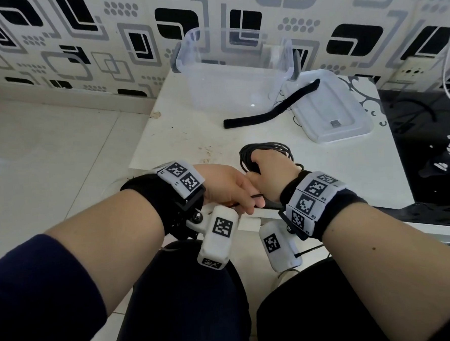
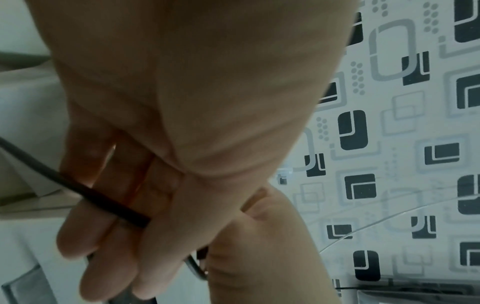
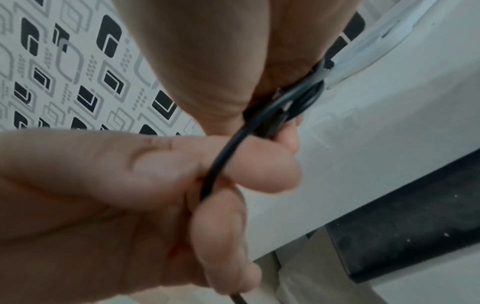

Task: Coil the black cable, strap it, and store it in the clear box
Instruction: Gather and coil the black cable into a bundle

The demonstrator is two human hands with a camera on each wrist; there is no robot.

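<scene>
Coiling step. Left hand (image 1: pixel 226 187) fingers (image 2: pixel 109 205) pinch the free cable (image 3: pixel 223 164) run; right hand (image 1: pixel 270 171) grips the coil (image 1: pixel 267 152) over the desk (image 1: pixel 190 135) near edge. Feed each turn evenly, without twist. Coil roughly upright. Beyond: strap (image 1: pixel 270 109), long axis slanting far-right; box (image 1: pixel 235 72).

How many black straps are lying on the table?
1: the black strap lies on the white table, its far end resting on the box lid beside the clear box. Others may be hidden.
</scene>
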